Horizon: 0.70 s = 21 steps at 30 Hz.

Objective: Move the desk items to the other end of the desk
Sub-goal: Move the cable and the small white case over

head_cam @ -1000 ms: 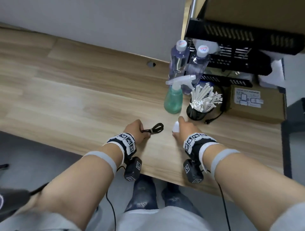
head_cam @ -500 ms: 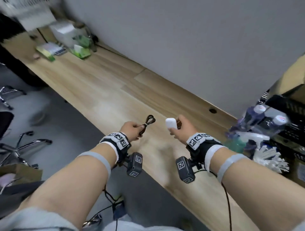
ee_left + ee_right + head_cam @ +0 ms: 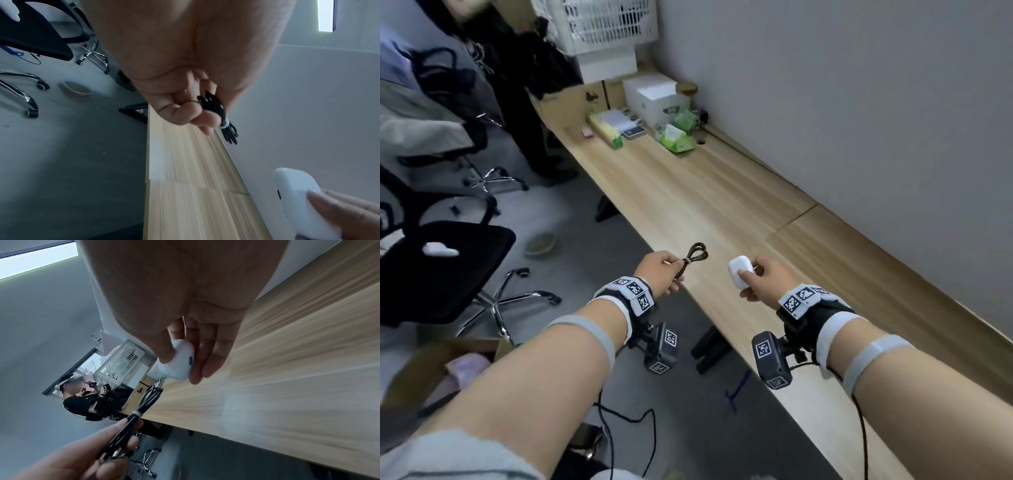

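My left hand [image 3: 659, 274] pinches a small coiled black cable [image 3: 693, 257] bound with a white tie, held in the air at the desk's near edge. The left wrist view shows the cable [image 3: 223, 118] caught between thumb and curled fingers. My right hand [image 3: 760, 279] grips a small white earbud case [image 3: 738, 272] above the wooden desk [image 3: 722, 205]. In the right wrist view the case [image 3: 179, 361] sits between thumb and fingers. Both hands hover side by side, apart from each other.
At the desk's far end lie a green tissue pack [image 3: 676, 140], a long green-yellow box [image 3: 604, 132], white boxes [image 3: 654, 97] and a white basket [image 3: 602, 24]. Black office chairs [image 3: 438, 260] stand on the left floor. Another person [image 3: 493, 41] stands beyond.
Both hands lifted the cable and the case off the desk by the bottles. The view swung left along the desk, and its far end with the boxes is now ahead.
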### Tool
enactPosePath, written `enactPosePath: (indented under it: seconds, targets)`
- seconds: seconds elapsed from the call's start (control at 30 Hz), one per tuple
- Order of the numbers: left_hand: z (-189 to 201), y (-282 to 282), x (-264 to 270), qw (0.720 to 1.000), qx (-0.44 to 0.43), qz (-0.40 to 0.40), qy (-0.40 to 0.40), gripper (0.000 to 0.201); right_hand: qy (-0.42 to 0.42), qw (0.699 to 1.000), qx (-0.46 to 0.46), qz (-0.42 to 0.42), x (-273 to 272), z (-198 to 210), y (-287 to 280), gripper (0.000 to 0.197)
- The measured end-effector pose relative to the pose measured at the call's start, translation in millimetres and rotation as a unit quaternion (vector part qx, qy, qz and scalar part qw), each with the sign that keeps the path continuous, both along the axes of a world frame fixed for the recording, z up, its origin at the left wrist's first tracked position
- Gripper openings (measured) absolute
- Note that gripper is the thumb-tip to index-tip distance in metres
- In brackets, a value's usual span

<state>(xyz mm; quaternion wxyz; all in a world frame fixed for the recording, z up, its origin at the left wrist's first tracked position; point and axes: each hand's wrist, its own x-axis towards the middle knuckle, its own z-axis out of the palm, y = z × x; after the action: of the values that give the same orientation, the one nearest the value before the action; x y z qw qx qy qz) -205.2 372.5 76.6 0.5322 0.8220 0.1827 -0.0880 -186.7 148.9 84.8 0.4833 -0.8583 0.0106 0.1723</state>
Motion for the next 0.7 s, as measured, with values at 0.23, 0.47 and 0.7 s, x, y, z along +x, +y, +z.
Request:
enactPosePath:
  seconds: [0.23, 0.47, 0.7]
  targets:
    - [-4, 79, 83, 0.994, -0.093, 0.058, -0.012, 0.022, -0.005, 0.999, -0.040, -0.004, 91, -5, 66, 0.014]
    - [-9, 151, 194, 0.985, -0.133, 0.108, 0.020, 0.024, 0.010, 0.999, -0.037, -0.010, 218, -37, 135, 0.016]
    - [-3, 228, 298, 0.978, -0.119, 0.166, 0.036, 0.010, 0.028, 0.998, -0.054, 0.035, 338, -51, 209, 0.015]
